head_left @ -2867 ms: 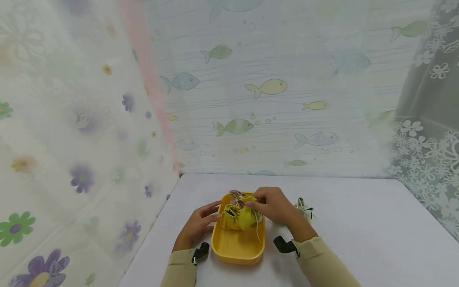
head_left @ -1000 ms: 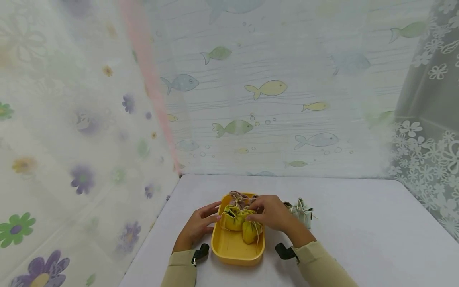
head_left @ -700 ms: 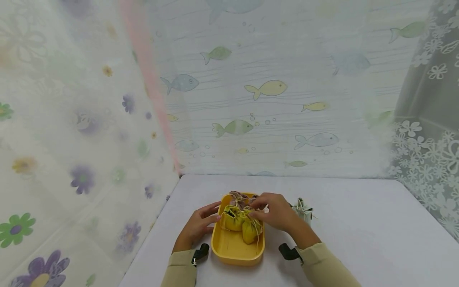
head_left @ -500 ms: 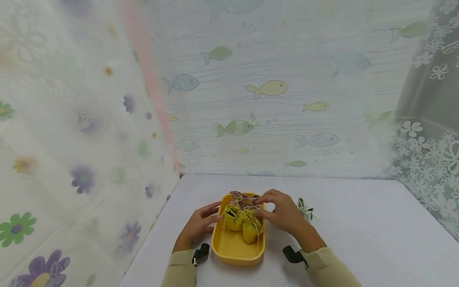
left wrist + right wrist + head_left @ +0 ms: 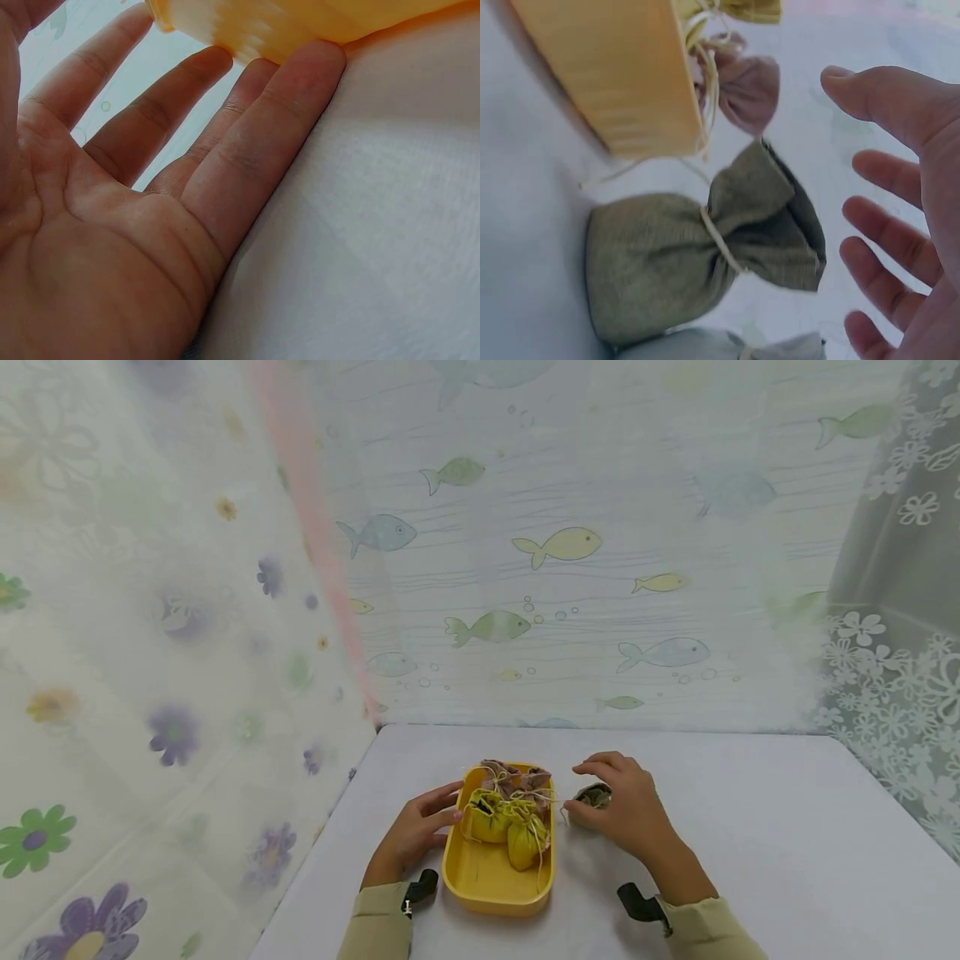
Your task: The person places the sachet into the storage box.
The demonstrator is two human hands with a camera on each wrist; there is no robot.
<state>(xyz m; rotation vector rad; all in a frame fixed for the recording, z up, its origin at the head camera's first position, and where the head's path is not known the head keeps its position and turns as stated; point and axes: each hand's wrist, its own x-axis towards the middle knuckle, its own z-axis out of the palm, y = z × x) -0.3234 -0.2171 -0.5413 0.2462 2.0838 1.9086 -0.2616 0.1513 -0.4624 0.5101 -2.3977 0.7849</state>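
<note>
A yellow tray [image 5: 495, 883] holds two yellow drawstring pouches [image 5: 486, 821] and two mauve drawstring pouches [image 5: 498, 781], the mauve ones at its far end. My left hand [image 5: 411, 833] touches the tray's left side; its fingertips meet the outer wall in the left wrist view. To the right of the tray, my right hand [image 5: 632, 810] has its thumb and fingers spread apart, holding nothing. Nearest to it is an olive drawstring pouch [image 5: 656, 262], tied with a cord, partly hidden behind the hand in the head view. A pale grey pouch [image 5: 712, 348] lies beside the olive one.
A white cloth covers the table [image 5: 780, 843]. Behind it hangs a curtain [image 5: 570, 610] printed with fish, and a flowered one [image 5: 172, 677] stands along the left. Black wrist mounts [image 5: 637, 903] stick out from the sleeves.
My right hand has released the yellow pouch, which now lies lower in the tray, and has moved right, its fingers spreading. The olive pouch shows; the grey one is now hidden in the head view.
</note>
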